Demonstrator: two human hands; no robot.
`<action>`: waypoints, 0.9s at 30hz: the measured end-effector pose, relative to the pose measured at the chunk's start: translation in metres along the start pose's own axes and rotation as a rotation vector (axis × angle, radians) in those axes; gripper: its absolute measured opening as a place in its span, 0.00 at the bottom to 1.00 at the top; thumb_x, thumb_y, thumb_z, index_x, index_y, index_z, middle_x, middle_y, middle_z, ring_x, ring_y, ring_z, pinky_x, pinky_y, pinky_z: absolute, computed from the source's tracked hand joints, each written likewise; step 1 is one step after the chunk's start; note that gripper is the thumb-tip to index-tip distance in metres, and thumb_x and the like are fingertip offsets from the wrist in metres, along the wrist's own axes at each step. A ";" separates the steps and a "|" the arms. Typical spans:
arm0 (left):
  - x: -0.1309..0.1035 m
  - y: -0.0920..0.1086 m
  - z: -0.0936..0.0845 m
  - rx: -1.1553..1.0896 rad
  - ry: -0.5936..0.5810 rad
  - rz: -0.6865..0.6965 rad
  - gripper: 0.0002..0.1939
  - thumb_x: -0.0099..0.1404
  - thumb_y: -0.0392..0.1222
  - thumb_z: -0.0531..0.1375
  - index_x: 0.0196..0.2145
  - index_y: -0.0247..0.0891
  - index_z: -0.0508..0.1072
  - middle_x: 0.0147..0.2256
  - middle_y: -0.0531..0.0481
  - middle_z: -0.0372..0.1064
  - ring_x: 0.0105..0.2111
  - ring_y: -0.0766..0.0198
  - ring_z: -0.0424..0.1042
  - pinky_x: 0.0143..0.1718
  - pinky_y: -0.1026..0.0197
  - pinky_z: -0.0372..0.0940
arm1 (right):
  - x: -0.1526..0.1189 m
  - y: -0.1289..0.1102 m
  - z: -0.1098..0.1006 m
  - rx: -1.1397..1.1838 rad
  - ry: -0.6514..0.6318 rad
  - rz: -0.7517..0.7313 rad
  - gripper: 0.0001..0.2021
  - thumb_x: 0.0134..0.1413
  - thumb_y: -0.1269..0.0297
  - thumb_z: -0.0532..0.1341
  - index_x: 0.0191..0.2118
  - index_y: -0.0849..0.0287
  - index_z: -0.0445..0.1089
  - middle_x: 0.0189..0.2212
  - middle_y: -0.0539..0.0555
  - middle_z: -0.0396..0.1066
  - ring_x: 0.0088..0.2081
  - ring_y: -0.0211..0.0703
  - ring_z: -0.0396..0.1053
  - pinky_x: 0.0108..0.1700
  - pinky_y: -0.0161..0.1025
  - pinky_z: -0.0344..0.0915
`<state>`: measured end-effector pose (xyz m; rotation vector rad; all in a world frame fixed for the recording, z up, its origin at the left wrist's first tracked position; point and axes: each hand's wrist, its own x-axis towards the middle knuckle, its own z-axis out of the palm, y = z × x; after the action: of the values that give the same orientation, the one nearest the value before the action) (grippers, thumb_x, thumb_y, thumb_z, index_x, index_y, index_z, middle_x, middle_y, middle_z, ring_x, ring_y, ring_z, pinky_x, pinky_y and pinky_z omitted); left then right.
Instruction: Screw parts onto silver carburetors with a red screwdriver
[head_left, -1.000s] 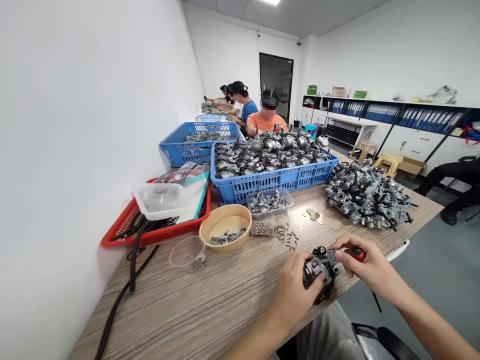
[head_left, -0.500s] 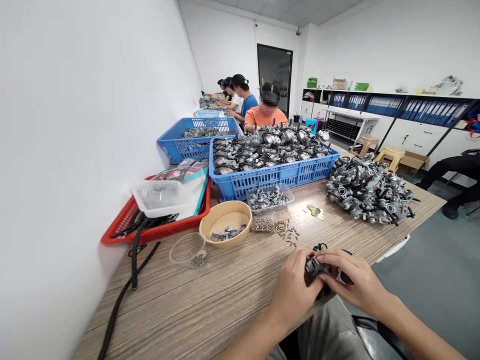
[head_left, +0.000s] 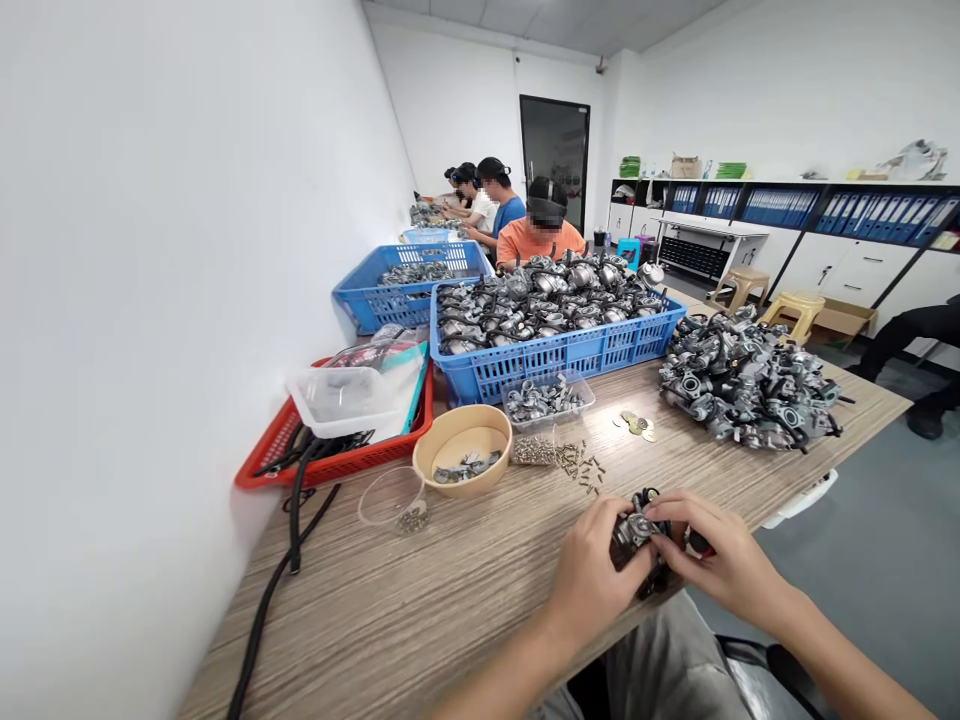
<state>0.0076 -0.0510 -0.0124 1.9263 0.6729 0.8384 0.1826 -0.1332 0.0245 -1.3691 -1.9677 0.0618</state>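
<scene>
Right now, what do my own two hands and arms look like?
Your left hand and right hand are bare: no gloves, rings or watch show. No sleeve covers the visible stretch of your left forearm or right forearm, and I see no markings or cables on them. Some fingertips are hidden.

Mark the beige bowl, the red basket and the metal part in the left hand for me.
Beige bowl (head_left: 425,474): head view, outer wall.
Red basket (head_left: 341,467): head view, front wall.
Metal part (head_left: 636,529): head view, upper body.
</scene>
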 end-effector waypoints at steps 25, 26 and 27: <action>-0.001 0.000 -0.013 -0.115 -0.076 -0.120 0.23 0.61 0.40 0.66 0.54 0.43 0.72 0.50 0.48 0.78 0.48 0.53 0.76 0.52 0.49 0.69 | 0.014 0.004 -0.051 0.327 0.461 0.251 0.13 0.68 0.63 0.61 0.29 0.54 0.64 0.33 0.52 0.74 0.23 0.35 0.67 0.22 0.33 0.63; -0.002 -0.001 -0.013 -0.115 -0.071 -0.121 0.23 0.61 0.40 0.67 0.55 0.43 0.72 0.49 0.48 0.78 0.48 0.53 0.76 0.51 0.49 0.69 | 0.015 0.008 -0.056 0.392 0.528 0.283 0.13 0.67 0.61 0.61 0.30 0.54 0.63 0.34 0.52 0.74 0.22 0.35 0.65 0.20 0.33 0.62; -0.002 -0.002 -0.012 -0.114 -0.067 -0.122 0.23 0.61 0.40 0.67 0.55 0.43 0.72 0.49 0.47 0.78 0.48 0.53 0.76 0.51 0.48 0.69 | 0.016 0.011 -0.060 0.444 0.573 0.305 0.12 0.66 0.60 0.63 0.31 0.54 0.63 0.35 0.52 0.74 0.23 0.35 0.67 0.20 0.33 0.62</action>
<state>-0.0031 -0.0456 -0.0100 1.7848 0.6807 0.7173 0.2240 -0.1365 0.0726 -1.2059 -1.1778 0.2099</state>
